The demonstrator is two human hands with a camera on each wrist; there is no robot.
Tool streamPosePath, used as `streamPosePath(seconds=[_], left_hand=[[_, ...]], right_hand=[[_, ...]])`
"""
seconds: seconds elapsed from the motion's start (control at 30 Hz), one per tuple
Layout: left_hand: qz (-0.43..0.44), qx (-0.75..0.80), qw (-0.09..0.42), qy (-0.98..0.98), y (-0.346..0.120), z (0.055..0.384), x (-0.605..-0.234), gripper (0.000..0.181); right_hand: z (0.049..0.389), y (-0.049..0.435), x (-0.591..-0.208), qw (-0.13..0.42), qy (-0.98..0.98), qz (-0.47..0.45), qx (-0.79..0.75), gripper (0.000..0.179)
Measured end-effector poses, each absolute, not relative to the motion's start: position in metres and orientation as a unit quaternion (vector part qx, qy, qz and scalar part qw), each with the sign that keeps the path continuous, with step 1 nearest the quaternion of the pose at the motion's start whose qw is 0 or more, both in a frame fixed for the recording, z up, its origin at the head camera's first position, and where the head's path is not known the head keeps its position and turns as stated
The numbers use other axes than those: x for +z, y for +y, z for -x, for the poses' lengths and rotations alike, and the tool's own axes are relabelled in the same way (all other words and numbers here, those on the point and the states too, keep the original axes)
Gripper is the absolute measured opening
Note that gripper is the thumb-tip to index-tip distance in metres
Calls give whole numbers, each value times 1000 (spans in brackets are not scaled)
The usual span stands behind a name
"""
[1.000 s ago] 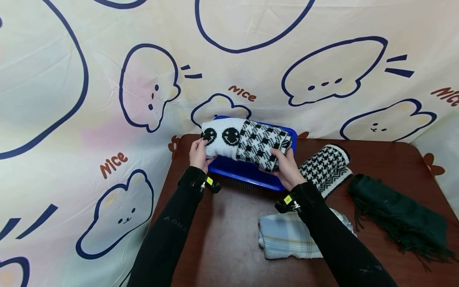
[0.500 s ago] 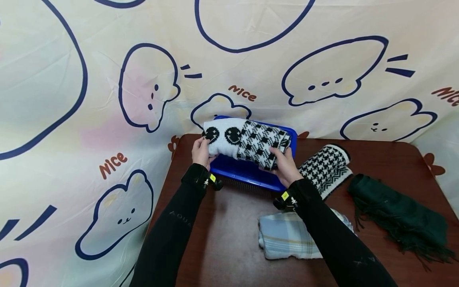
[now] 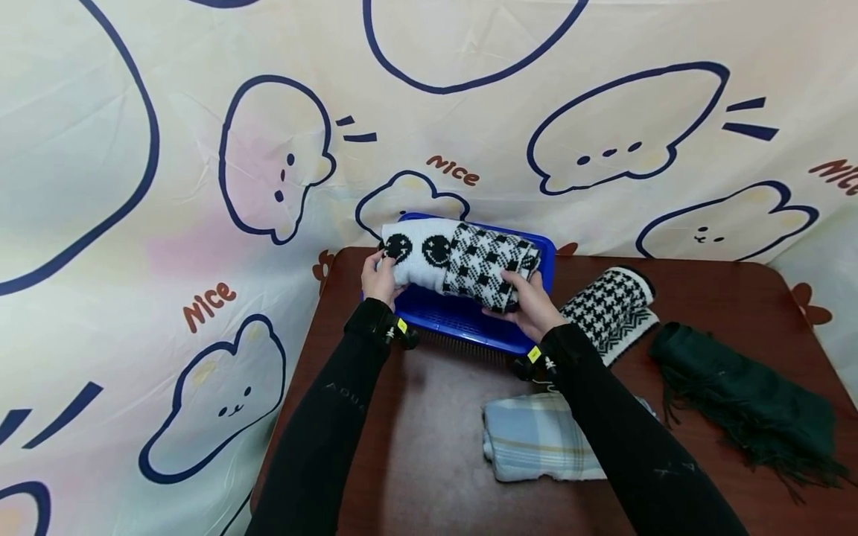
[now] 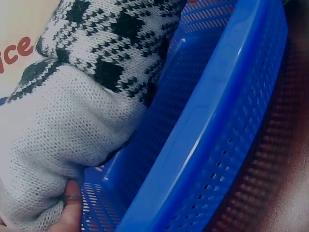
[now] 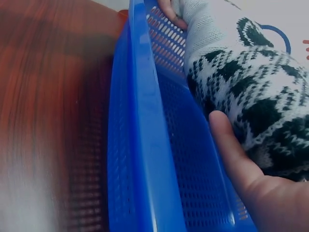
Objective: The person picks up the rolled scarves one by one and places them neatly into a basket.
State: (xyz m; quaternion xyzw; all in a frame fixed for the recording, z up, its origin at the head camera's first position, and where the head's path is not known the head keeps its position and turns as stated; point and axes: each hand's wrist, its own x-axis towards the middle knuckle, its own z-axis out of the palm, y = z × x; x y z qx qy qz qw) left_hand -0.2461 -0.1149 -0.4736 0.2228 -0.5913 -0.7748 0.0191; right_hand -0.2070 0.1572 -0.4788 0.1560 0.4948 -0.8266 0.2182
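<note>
A folded knitted scarf [image 3: 462,257], white with black smiley faces on one half and a black-and-white check on the other, is held over a blue plastic basket [image 3: 462,335]. My left hand [image 3: 379,279] grips its white end; in the left wrist view a finger [image 4: 72,205] presses into the knit. At the checked end my right hand [image 3: 532,304] holds on, thumb on top. In the right wrist view one finger [image 5: 231,145] lies along the underside. Part of the basket's floor shows below the scarf, and the far part is hidden.
Right of the basket lies a rolled houndstooth scarf [image 3: 606,313]. A dark green fringed scarf [image 3: 744,394] is farther right. Nearer me, a folded light blue plaid scarf [image 3: 536,439] lies partly under my right sleeve. Behind the brown table [image 3: 415,461] hangs a printed cloth [image 3: 469,59].
My left hand has shifted slightly right with the scarf's white end. The right hand and checked end have edged slightly up and left. The basket and the other scarves stay put.
</note>
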Motion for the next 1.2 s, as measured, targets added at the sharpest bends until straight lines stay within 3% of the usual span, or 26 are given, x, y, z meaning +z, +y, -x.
streamPosePath(seconds=[0.97, 1.2], left_hand=[[-212, -735, 10, -643, -103, 263, -479, 46], [-222, -711, 6, -667, -102, 276, -488, 46]], right_hand=[[230, 172, -488, 219, 683, -105, -689, 98], [236, 173, -494, 203, 777, -83, -590, 96]])
